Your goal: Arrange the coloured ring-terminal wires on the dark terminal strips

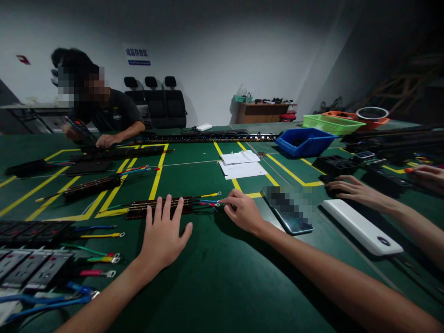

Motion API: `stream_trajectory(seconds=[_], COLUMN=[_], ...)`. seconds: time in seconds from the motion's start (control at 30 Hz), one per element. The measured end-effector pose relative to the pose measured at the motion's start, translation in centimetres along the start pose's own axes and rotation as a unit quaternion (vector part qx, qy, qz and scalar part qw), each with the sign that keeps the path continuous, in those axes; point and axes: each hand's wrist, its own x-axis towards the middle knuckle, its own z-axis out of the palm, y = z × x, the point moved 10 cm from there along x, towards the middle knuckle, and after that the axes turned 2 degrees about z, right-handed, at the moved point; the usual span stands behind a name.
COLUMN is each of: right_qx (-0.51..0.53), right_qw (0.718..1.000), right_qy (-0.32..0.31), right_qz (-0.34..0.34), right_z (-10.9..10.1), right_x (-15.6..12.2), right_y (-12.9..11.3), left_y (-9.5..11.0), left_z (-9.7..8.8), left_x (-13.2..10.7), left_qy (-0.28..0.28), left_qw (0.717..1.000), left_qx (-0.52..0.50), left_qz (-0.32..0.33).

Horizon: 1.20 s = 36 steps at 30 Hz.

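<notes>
My left hand lies flat with its fingers spread, the fingertips resting over a dark strip-shaped assembly that has thin brass-coloured rails along it. Coloured wires leave the strip's right end, one of them yellow with a ring terminal. At the end of the blue and red wires, my right hand is closed in a pinch on a wire end. Its fingertips partly hide the terminal there. A phone lies just right of my right hand.
Socket strips with ring-terminal wires lie at the left. A white power bank and a co-worker's hand are at the right. Across the table another person works. White papers and a blue bin stand farther back.
</notes>
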Motion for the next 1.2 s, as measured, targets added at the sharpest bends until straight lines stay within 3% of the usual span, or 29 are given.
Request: stream_trajectory(seconds=[0.1,0.3,0.57,0.8,0.97,1.13,1.2], right_qx=[-0.018,0.026,0.105,0.043,-0.025,-0.015,-0.029], right_qw=[1.0,0.997,0.994,0.998,0.999,0.999,0.999], right_qy=[-0.021,0.041,-0.009,0.038,-0.029,0.015,-0.007], right_qz=[0.012,0.061,-0.041,0.019,0.003,0.037,0.038], right_z=[0.4,-0.9,-0.1,-0.9,0.6,-0.4,0.0], right_x=[0.1,0.4,0.3,0.3,0.1,0.3,0.4], right_y=[0.0,1.2,-0.6,0.3,-0.2,0.5,0.5], left_y=[-0.1,-0.2,0.0,0.0,0.0,-0.2,-0.1], left_z=[0.1,0.3,-0.1,-0.1,0.0,0.1,0.0], left_x=[0.1,0.1,0.1,0.2,0.0,-0.1,0.0], left_qy=[0.001,-0.003,0.003,0.006,0.015,0.012,0.011], left_qw=[1.0,1.0,1.0,1.0,1.0,1.0,1.0], left_qx=[0.0,0.001,0.001,0.013,0.011,0.002,0.0], left_qz=[-0.001,0.001,-0.001,-0.001,0.005,0.004,0.004])
